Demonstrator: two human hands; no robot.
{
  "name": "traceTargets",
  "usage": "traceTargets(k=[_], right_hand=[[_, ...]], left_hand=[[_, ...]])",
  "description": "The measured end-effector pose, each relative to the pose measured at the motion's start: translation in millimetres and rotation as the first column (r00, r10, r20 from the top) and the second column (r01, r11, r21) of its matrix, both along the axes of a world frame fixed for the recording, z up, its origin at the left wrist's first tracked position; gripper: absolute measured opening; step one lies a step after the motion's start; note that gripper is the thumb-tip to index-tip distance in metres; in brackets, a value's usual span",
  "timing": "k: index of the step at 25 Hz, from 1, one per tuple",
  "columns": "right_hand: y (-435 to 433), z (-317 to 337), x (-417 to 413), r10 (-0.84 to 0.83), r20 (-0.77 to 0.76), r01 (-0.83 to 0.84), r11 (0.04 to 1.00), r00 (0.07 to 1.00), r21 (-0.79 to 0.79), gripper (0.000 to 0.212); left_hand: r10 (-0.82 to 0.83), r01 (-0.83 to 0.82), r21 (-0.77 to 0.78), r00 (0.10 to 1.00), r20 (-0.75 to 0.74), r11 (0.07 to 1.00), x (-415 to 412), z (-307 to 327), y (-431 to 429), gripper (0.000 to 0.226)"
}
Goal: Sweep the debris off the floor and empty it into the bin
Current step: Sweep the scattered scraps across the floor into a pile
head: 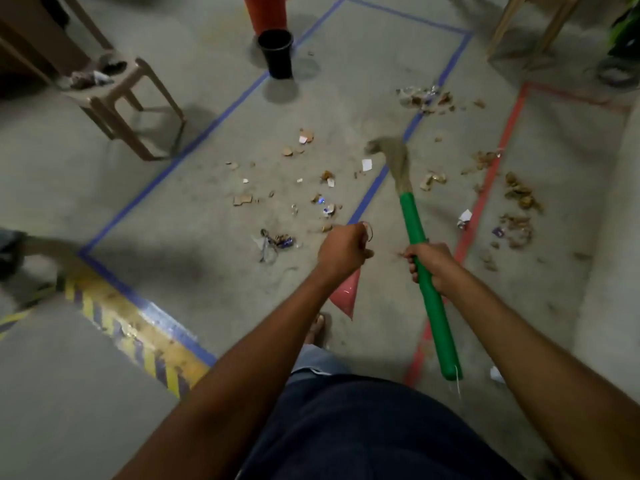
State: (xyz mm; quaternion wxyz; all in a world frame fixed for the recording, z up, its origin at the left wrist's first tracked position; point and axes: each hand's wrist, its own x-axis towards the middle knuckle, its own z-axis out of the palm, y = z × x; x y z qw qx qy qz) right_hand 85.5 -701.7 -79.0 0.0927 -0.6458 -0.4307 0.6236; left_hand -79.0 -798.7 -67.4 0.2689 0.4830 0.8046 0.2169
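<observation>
Dark clothing (374, 427) fills the bottom of the frame, and both forearms reach out from it over the concrete floor (207, 271). At centre right the right hand (431, 266) is wrapped tight round the green handle of a broom (424, 268), whose bristle head is blurred out ahead near a blue tape line (372, 190). Just left of it the left hand (343, 249) is closed in a fist around the top of a pink dustpan (346, 294) that hangs down toward a sandalled foot.

Debris (304, 188) lies scattered across the middle of the frame, with more heaps at right around the red tape line (485, 202) and one clump further up near the blue corner. A small black bin (277, 53) stands at top centre, just in front of an orange container (265, 12), well apart from the mess.

Risk, as I judge it: a fast stroke could flick the light paper scraps wider instead of gathering them, and the piles at right may be missed if only the middle is swept. The dangling dustpan could tip its load on the walk to that narrow bin.

Room is good through the centre. A plastic stool (138, 109) crowds the upper left, wooden legs (526, 26) the upper right, and a yellow-striped edge (138, 337) runs along the lower left, possibly a step to trip on.
</observation>
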Motion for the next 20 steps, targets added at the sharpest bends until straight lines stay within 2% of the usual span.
traceTargets(k=[4,7,11,13,17,20], right_hand=[[-38,-22,-29,0.15,0.041,-0.145,0.984,0.988,-0.102,0.021],[-66,-25,-37,0.184,0.038,-0.176,0.972,0.982,-0.155,0.021],[-86,-22,-37,0.175,0.056,-0.163,0.971,0.983,-0.176,0.022],[-95,-24,-35,0.144,0.058,-0.131,0.973,0.988,-0.189,0.018],[-121,-29,-17,0.006,0.081,0.012,0.977,0.997,-0.212,0.008],[-146,-34,15,-0.131,0.099,0.151,0.96,0.986,-0.236,0.006]], left_hand=[[0.166,-0.166,-0.108,0.986,-0.012,0.98,-23,-27,-76,0.028],[0.19,-0.189,-0.179,0.982,-0.013,0.965,-45,-54,-107,0.019],[0.1,-0.101,-0.226,0.995,-0.017,0.969,-49,-50,-113,0.01],[0.038,-0.04,-0.225,0.999,-0.012,0.973,-46,-46,-110,0.013],[-0.093,0.096,-0.221,0.995,0.023,0.971,-29,-44,-103,0.004],[-0.166,0.175,-0.247,0.984,0.058,0.953,-2,-53,-98,0.011]])
